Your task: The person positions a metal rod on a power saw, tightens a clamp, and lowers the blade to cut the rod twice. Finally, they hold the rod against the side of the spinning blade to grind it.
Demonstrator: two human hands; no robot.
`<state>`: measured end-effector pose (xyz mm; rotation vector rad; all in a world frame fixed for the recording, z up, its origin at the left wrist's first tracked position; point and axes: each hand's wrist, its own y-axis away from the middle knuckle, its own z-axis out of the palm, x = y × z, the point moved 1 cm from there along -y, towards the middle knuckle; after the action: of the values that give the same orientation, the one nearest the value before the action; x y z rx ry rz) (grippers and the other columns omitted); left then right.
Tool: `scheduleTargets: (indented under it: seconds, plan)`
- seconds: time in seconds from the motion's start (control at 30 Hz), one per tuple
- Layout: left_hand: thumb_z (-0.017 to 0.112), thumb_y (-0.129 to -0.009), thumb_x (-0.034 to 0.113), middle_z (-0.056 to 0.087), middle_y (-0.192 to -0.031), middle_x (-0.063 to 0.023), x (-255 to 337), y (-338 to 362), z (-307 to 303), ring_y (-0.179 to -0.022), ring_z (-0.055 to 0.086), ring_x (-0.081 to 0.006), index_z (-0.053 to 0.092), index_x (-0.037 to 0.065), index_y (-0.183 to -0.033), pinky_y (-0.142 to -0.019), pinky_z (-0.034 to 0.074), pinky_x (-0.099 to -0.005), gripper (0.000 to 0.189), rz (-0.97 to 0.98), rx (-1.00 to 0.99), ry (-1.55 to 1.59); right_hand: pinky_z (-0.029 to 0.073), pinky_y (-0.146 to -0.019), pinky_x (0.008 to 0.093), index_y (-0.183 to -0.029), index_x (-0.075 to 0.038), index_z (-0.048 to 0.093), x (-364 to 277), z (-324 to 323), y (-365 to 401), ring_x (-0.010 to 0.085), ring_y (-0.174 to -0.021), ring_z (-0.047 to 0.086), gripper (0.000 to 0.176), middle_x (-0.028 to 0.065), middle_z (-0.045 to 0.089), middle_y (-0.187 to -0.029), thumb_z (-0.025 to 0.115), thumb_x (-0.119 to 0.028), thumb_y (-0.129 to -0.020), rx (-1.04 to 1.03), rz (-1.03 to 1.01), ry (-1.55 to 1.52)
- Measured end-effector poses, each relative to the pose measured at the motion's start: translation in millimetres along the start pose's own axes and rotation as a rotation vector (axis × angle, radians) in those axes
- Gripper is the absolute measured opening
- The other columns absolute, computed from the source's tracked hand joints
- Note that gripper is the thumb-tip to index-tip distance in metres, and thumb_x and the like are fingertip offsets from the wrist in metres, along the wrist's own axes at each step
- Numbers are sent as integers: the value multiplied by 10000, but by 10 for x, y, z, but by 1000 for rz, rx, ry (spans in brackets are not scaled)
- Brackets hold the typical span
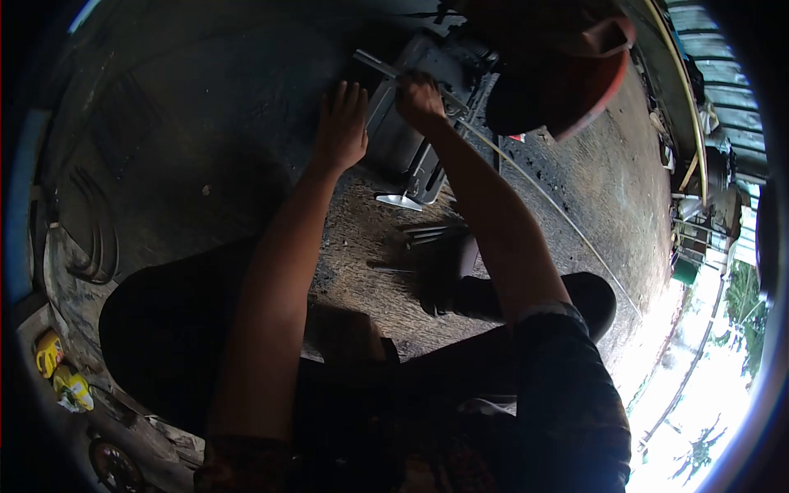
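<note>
Metal bar ran slantwise, upper left to lower right, across the dark metal box, with the right hand nearer, fingers curled round its middle, and the left hand flat, fingers extended, seemingly empty, near its upper-left end.

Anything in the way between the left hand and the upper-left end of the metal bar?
Nothing visible stands between the left hand and that end of the metal bar. The right hand covers only the bar's middle.
</note>
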<state>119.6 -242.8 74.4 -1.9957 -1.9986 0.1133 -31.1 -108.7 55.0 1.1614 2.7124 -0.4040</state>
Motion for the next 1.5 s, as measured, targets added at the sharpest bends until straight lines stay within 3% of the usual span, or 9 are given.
scheduleTargets:
  seconds: [0.13,0.37,0.47,0.63,0.83,1.17,1.27,1.43,1.5]
  plan:
    - [612,-807,191,356,-1431,-200,-70,-11,138,-1366,291,-363,347,-24,-1380,-1088,260,-564,667,-44,25,33,279,-1051,605,-1211,-23,531,66,271,-449,371,-1246,432,394,156,510,-1263,521,-177,-849,-103,47,268]
    - [643,-795,175,309,-1456,-215,-157,6,207,-1360,288,-384,287,-31,-1407,-1064,274,-598,737,-143,-5,90,245,-1062,633,-1194,-63,566,436,619,-741,333,-1236,485,390,141,573,-1220,538,-280,-870,-382,356,0]
    - [639,-798,180,303,-1460,-215,-163,32,176,-1360,287,-384,282,-31,-1410,-1059,279,-599,740,-135,14,93,251,-1055,643,-1126,-105,626,439,547,-658,318,-1166,544,324,135,601,-1174,549,-277,-863,-231,322,-80]
    - [627,-809,188,295,-1463,-215,-214,178,73,-1365,278,-380,275,-32,-1413,-1060,274,-595,734,-130,6,59,438,-953,471,-1020,-132,682,334,280,-476,355,-1052,584,228,163,627,-1077,571,-235,-850,137,251,-332]
    - [601,-834,215,300,-1461,-217,-339,387,58,-1373,265,-364,270,-32,-1417,-1079,256,-565,714,-182,-105,-7,485,-794,471,-1121,-124,639,170,-51,-525,402,-928,607,264,200,630,-995,529,-169,-885,303,33,-360]
    - [574,-854,238,286,-1477,-199,-380,506,90,-1381,257,-354,280,-17,-1420,-1094,242,-567,686,-229,-160,-53,488,-815,447,-1175,-124,605,271,-83,-587,379,-925,620,296,203,630,-993,524,-159,-892,271,-88,-459]
    - [574,-853,232,294,-1469,-206,-367,449,122,-1374,265,-358,272,-24,-1419,-1092,244,-560,690,-221,-141,-50,506,-806,435,-1086,-40,629,16,9,-612,390,-953,612,235,205,638,-983,536,-160,-907,366,-295,-142]
    - [574,-849,215,305,-1459,-213,-385,466,79,-1368,276,-354,281,-29,-1408,-1083,257,-554,677,-253,-68,-47,493,-895,463,-1117,-126,648,-611,201,-319,402,-1004,612,283,234,618,-1111,529,-232,-884,-199,149,-364]
    - [581,-841,193,296,-1463,-209,-418,560,9,-1369,276,-346,285,-26,-1402,-1075,272,-554,671,-285,-127,-77,489,-908,452,-1113,-113,649,-795,523,-59,412,-1021,603,303,243,622,-1094,555,-251,-860,-148,281,-466]
